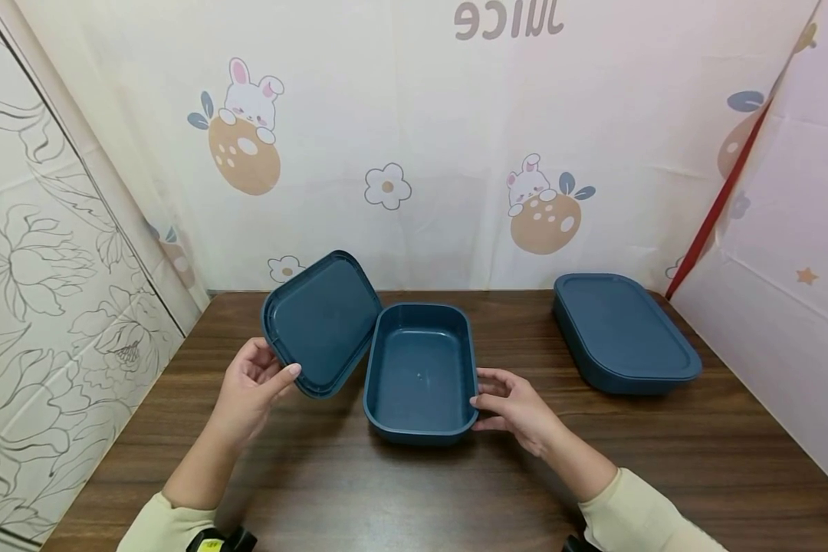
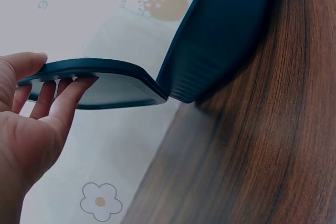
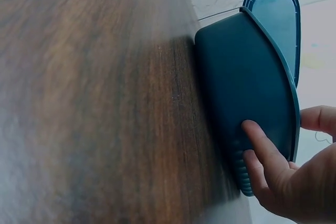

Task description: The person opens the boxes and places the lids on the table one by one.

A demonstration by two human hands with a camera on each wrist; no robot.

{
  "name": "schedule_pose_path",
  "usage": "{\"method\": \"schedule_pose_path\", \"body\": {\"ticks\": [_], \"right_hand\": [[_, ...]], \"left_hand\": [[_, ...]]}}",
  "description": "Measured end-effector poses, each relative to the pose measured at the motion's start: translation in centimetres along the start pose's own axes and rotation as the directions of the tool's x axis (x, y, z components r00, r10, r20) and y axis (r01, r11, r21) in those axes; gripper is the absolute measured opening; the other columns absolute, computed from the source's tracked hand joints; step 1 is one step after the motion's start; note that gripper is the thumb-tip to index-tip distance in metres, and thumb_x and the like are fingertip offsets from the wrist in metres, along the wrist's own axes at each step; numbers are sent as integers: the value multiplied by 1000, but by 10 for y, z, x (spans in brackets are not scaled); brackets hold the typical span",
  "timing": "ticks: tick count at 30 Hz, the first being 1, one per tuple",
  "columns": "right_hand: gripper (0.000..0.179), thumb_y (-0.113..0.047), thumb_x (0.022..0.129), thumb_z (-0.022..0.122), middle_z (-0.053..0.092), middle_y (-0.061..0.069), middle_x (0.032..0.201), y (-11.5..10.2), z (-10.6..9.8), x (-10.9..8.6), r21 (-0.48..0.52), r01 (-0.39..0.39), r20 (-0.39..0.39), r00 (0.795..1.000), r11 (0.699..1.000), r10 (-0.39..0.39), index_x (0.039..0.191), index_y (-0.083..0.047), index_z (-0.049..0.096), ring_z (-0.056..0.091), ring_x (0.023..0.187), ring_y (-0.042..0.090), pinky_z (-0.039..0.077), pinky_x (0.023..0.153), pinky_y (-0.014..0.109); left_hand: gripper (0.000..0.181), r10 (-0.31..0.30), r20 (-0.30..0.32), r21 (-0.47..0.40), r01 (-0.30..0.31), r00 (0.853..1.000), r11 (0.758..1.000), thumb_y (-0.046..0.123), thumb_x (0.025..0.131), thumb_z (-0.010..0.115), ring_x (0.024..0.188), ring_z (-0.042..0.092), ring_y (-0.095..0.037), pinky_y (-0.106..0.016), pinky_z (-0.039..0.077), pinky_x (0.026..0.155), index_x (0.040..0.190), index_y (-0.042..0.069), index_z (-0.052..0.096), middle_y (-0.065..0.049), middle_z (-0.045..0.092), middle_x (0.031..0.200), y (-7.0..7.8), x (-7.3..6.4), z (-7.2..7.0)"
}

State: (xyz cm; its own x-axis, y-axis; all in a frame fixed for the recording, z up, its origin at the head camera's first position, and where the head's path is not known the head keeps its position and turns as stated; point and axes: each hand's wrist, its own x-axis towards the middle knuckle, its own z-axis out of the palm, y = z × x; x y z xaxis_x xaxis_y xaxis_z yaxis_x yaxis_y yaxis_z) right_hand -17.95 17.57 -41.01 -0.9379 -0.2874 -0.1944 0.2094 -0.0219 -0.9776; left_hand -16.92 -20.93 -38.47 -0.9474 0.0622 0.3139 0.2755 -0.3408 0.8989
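Note:
In the head view, my left hand (image 1: 251,387) grips a dark blue lid (image 1: 323,322) by its near-left edge, thumb on the face toward me and fingers behind. The lid is tilted up, its rimmed inner side showing. Beside it an uncovered blue food container (image 1: 421,376) sits on the table, with nothing inside. The lid's right edge overlaps the container's left rim in this view. My right hand (image 1: 517,406) holds the container's right side near the front corner, thumb at the rim. The right wrist view shows its fingertips (image 3: 252,129) against the outer wall (image 3: 236,72).
A second blue container with its lid on (image 1: 624,333) stands at the right of the brown wooden table (image 1: 400,506). A printed curtain (image 1: 441,230) hangs along the table's back edge, with a flower-patterned panel (image 1: 48,307) on the left and a pale sheet (image 1: 786,307) on the right.

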Motion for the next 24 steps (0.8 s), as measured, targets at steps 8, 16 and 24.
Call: {"method": "schedule_pose_path", "body": {"ticks": [8,16,24], "right_hand": [[59,1,89,61,47,34,133,1,2,1,-35,17,-27,999,999,-18,142,10,36,66,94,28,58,76,45],[55,4,86,61,51,31,129,0,6,1,-53,8,-96,995,999,-13,137,10,43,67,87,28,59,73,45],[55,8,84,59,50,33,130,0,6,1,-40,33,-98,995,999,-37,136,13,43,66,88,27,59,71,45]], "left_hand": [[33,2,-24,-72,-4,1000,997,-20,89,53,90,66,-15,-32,59,72,108,7,56,-7,64,101,0,-3,-4],[32,-17,-27,-127,13,999,992,-20,90,50,90,65,-16,-34,59,75,109,5,56,-8,63,102,-1,-7,-11],[30,-30,-73,-144,19,997,989,-19,91,50,89,65,-16,-34,58,76,108,5,57,-7,64,102,-2,-9,-13]]}}
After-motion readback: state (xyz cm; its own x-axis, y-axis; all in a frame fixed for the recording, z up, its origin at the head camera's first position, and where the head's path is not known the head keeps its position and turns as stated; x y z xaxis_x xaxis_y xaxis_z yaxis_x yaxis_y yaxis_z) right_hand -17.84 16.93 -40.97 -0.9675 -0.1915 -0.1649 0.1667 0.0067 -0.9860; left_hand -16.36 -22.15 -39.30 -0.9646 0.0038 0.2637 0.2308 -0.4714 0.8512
